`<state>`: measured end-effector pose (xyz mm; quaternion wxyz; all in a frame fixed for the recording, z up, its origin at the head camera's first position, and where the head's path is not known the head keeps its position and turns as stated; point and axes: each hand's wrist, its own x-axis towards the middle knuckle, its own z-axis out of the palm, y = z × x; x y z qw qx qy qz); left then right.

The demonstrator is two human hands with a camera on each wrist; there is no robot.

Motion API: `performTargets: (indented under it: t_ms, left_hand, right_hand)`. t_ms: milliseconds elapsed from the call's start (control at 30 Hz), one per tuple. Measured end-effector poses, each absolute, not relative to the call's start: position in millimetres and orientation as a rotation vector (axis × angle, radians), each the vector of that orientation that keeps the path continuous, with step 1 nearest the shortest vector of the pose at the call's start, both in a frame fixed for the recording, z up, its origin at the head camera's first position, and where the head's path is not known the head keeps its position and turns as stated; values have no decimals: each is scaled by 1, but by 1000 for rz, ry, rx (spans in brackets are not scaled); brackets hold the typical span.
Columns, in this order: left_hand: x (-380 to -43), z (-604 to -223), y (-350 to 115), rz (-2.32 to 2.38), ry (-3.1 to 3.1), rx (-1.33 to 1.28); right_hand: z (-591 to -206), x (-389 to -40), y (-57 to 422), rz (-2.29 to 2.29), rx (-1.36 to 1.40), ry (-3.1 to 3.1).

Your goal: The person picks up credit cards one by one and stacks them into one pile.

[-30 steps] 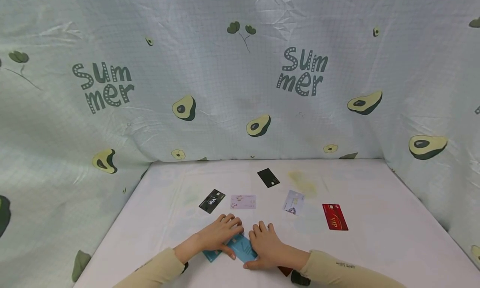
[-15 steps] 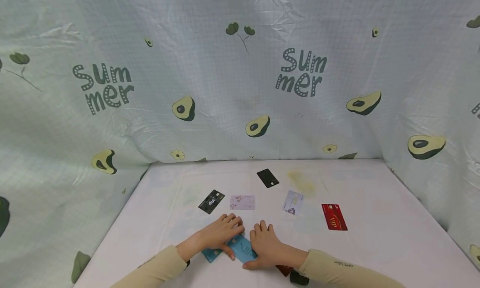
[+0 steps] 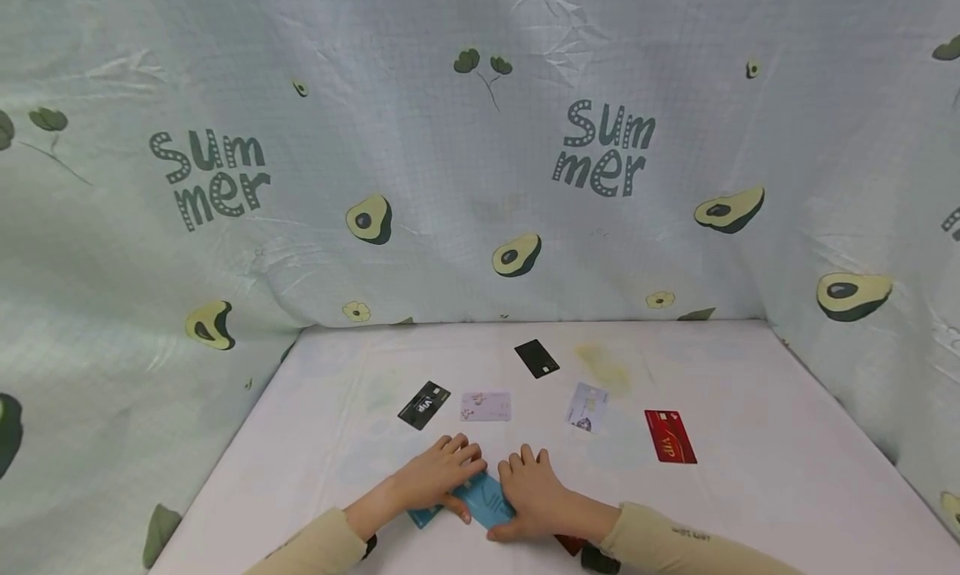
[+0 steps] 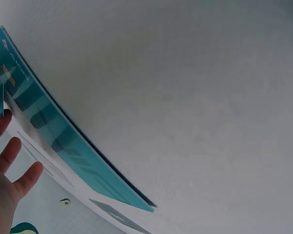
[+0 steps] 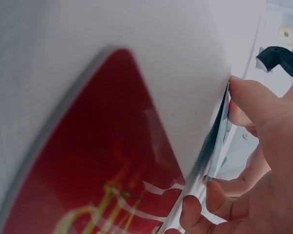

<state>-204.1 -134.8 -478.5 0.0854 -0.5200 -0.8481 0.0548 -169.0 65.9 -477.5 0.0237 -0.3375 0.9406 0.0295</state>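
A light blue card lies between my two hands in the head view. My left hand holds its left end, thumb at the near side and fingers at the far side. My right hand grips the right end. In the right wrist view the blue card shows nearly edge-on between thumb and fingers. A teal card rests on the table below my left wrist, partly covered in the head view. Under my right wrist lies a red card with gold print, mostly hidden from the head camera.
Farther back on the white table lie a black VIP card, a pink card, a plain black card, a pale lilac card and a red VIP card. A printed curtain stands behind.
The left hand has shifted slightly and covers more of the teal card. The blue card's face looks a little differently tilted. The right hand stays nearly still.
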Motion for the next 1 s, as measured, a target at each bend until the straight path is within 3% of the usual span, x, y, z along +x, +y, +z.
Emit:
performTargets:
  t_ms: [1000]
  left_hand:
    - [-195, -482, -140, 304, -2350, -1477]
  right_hand:
    - [-476, -162, 67, 132, -1133, 2942]
